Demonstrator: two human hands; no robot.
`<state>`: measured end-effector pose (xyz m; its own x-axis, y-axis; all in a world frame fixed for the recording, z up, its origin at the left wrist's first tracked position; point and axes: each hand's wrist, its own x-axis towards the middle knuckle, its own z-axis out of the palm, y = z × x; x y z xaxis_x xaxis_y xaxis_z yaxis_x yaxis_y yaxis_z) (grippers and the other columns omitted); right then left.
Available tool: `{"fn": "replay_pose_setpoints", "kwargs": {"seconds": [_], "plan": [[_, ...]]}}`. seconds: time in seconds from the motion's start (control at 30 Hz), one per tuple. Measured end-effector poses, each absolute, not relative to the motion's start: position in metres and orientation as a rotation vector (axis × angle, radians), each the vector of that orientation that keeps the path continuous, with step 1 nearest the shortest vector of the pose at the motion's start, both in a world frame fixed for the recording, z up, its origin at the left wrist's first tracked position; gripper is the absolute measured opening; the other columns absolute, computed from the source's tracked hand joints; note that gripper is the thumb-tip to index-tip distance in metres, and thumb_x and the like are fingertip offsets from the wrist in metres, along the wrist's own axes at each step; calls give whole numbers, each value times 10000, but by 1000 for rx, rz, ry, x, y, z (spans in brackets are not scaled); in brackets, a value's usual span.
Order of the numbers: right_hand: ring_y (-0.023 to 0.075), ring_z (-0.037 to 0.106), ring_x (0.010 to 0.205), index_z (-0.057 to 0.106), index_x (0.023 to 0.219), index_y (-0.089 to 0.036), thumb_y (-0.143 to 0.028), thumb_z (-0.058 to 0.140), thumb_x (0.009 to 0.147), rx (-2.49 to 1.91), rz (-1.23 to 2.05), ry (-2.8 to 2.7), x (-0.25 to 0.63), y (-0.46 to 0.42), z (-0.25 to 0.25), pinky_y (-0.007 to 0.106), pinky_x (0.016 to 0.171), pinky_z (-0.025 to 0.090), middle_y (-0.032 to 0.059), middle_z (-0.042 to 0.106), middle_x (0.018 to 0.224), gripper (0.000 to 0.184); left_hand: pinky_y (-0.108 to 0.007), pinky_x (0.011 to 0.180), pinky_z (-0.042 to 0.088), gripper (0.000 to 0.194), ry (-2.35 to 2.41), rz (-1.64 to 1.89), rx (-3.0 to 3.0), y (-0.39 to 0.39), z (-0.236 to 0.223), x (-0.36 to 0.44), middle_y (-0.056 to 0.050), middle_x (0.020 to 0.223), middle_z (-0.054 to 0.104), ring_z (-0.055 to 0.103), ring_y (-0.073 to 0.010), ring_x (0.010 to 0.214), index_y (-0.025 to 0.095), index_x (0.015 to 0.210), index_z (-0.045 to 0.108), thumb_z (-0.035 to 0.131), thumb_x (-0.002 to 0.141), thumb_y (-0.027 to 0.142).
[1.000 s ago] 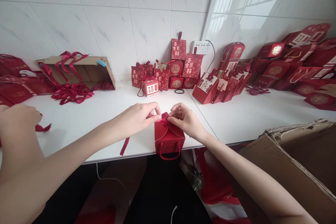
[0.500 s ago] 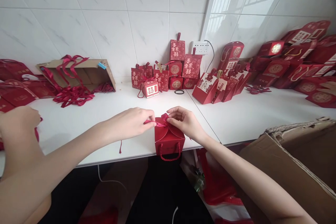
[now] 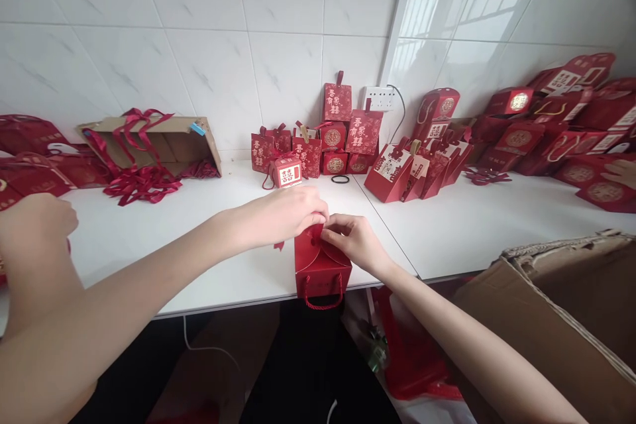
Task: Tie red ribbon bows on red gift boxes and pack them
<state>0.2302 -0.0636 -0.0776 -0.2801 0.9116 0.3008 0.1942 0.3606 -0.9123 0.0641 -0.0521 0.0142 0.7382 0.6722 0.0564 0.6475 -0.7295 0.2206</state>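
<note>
A small red gift box [image 3: 322,278] with curved interlocking top flaps and a twisted cord handle [image 3: 322,307] stands at the table's front edge. My left hand [image 3: 291,215] is over its top left side, thumb and fingers pinched together. A red ribbon [image 3: 279,246] hangs down below that hand; the rest is mostly hidden by the fingers. From the right, my right hand [image 3: 355,242] pinches close to the same spot above the flaps, its fingertips almost touching the left ones. How the ribbon runs between the hands is hidden.
A cardboard box [image 3: 209,146] draped with red ribbons [image 3: 144,184] lies at the back left. Several red gift bags [image 3: 390,172] and boxes line the wall. Another person's hand [image 3: 34,222] is at left, another [image 3: 623,172] at far right. A large carton [image 3: 527,318] stands at right.
My left hand has moved right and slightly up, closing on my right hand over the box top. The ribbon loop seen there earlier is now covered by fingers.
</note>
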Motion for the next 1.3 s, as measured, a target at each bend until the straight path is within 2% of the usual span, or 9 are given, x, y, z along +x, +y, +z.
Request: {"fn": "replay_pose_setpoints", "kwargs": {"seconds": [0.17,0.23,0.37,0.57,0.67,0.77,1.03,1.2,1.3], "plan": [[165,643,753,647,743,-168,-250,577,775,-971,1023,-1722,231,-65,-78,283,729,476,25,705,810,113,-237,452,345,187,1089,293,2494,-43,11,64,-2,689,594,482,-107,462,199,813,625,478,823,315],[162,645,747,613,782,-178,-265,608,757,-962,1058,-1670,231,-65,-78,289,727,479,17,701,789,91,-228,494,379,175,1055,342,2458,-38,9,63,1,698,601,525,-122,543,202,798,626,502,808,326],[154,655,689,476,866,-219,-281,687,698,-909,1248,-1490,230,-64,-81,287,667,492,-24,696,719,277,-253,656,443,170,983,451,2420,-28,1,61,-4,822,630,573,-155,751,203,809,642,543,788,340],[163,647,677,403,665,-208,-354,760,633,-893,1252,-1453,230,-63,-87,269,620,466,-14,666,676,387,-282,646,467,134,1098,666,2232,-19,-34,59,-5,786,603,583,-163,738,197,809,558,579,768,323],[173,646,695,393,642,-207,-391,784,600,-876,1288,-1408,230,-64,-87,267,614,460,-2,670,685,435,-277,653,461,120,1053,606,2185,-23,-52,57,2,757,610,569,-145,706,194,770,568,536,799,306],[171,640,680,389,640,-208,-428,784,588,-854,1311,-1362,229,-65,-87,270,604,461,1,667,685,456,-285,710,454,120,1035,706,2215,-29,-63,54,-12,830,624,564,-159,794,192,763,600,546,787,296],[123,558,601,414,625,-204,-394,699,678,-913,1139,-1418,225,-68,-87,245,562,422,-10,613,652,346,-326,798,441,115,1053,857,2274,-52,-70,54,-30,793,617,538,-183,841,187,737,601,515,788,244],[125,536,617,427,641,-209,-277,613,723,-971,969,-1528,225,-73,-86,253,592,422,-13,595,663,214,-342,872,435,175,1068,885,2130,-62,-76,57,-75,1038,592,538,-216,985,179,785,626,555,790,340],[138,552,653,452,658,-209,-272,589,742,-971,887,-1593,226,-72,-86,271,627,435,-1,602,686,172,-343,886,433,243,1095,955,2005,-62,-84,58,-69,1044,580,544,-214,999,188,798,654,534,818,399]]}}
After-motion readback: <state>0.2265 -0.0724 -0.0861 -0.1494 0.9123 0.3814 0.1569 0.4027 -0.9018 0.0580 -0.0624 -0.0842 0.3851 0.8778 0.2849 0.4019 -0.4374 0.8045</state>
